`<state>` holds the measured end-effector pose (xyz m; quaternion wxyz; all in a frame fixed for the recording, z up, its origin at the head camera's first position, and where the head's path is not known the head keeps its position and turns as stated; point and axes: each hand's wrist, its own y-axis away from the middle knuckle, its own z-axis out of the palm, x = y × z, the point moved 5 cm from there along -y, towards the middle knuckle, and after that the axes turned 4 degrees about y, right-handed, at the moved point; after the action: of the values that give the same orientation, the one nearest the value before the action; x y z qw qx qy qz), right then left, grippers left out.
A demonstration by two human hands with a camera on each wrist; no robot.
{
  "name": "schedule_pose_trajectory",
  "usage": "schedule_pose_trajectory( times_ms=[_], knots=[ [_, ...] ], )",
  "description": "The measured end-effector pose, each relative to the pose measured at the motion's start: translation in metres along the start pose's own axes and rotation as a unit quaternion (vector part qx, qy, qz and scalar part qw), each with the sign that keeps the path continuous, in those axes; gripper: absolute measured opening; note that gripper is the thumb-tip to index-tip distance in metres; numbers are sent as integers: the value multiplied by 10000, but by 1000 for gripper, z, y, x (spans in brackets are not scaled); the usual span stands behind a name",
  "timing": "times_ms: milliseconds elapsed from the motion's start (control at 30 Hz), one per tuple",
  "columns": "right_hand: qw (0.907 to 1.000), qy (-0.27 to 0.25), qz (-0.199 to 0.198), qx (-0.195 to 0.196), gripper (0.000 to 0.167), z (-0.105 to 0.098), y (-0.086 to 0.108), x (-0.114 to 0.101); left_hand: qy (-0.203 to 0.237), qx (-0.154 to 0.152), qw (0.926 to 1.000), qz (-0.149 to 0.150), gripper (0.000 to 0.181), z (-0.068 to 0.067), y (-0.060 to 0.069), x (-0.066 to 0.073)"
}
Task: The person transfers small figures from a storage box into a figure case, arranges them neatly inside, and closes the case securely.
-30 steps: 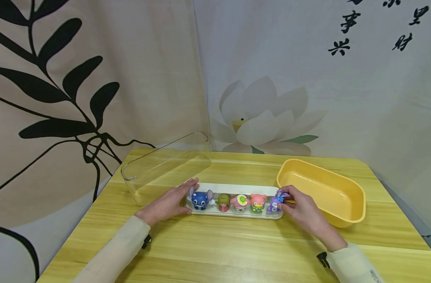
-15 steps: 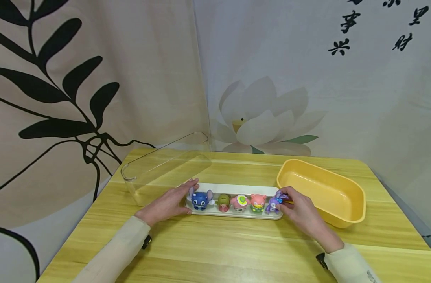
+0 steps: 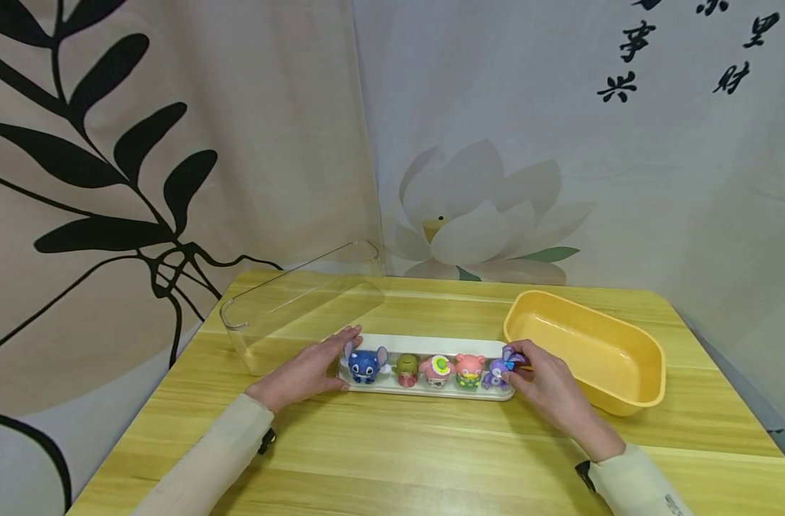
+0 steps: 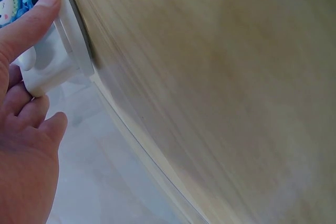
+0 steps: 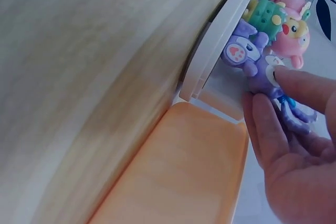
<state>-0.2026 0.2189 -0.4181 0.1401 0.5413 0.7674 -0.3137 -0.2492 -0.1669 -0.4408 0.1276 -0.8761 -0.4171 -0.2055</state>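
Note:
A long white tray [image 3: 431,343] lies across the middle of the table with several small figurines standing in a row in it. My left hand [image 3: 307,371] holds the tray's left end, its thumb [image 4: 32,27] on the front rim and its fingers curled at the end, beside a blue big-eared figurine [image 3: 364,365]. At the opposite end, my right hand [image 3: 556,387] pinches a purple rabbit figurine [image 5: 262,80] by its head between thumb and fingers. The rabbit stands upright in the tray beside a pink figurine [image 3: 470,367]. Green [image 3: 407,368] and pink-hatted [image 3: 437,368] figurines fill the middle.
Behind my left hand, a clear plastic cover [image 3: 302,301] lies on the wooden table [image 3: 392,451]. A yellow bin [image 3: 653,373] stands close to the tray's right end, behind my right hand. Printed curtains [image 3: 289,129] hang past the table's back edge.
My right hand has shifted slightly left with the purple rabbit figurine, which now stands a little straighter. My left hand and the tray have stayed put.

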Motion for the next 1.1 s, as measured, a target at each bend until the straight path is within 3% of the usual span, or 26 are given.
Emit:
schedule_pose_trajectory(
  times_ms=[400, 667, 833, 1100],
  knots=[
    [10000, -62, -54, -21, 40, 0, 0, -2, -101, -10, 9999, 18, 95, 0, 0, 0],
    [10000, -67, 9, -15, 49, -2, 1, -1, -48, 20, 10000, -59, 96, 0, -3, -1],
    [9999, -59, 52, 141, 52, -9, 2, -2, 25, 92, 9999, -73, 95, 0, -3, -2],
    [9981, 46, -17, 616, 41, -28, 5, -3, 393, 147, 9988, -233, 100, -4, 2, -7]
  ],
)
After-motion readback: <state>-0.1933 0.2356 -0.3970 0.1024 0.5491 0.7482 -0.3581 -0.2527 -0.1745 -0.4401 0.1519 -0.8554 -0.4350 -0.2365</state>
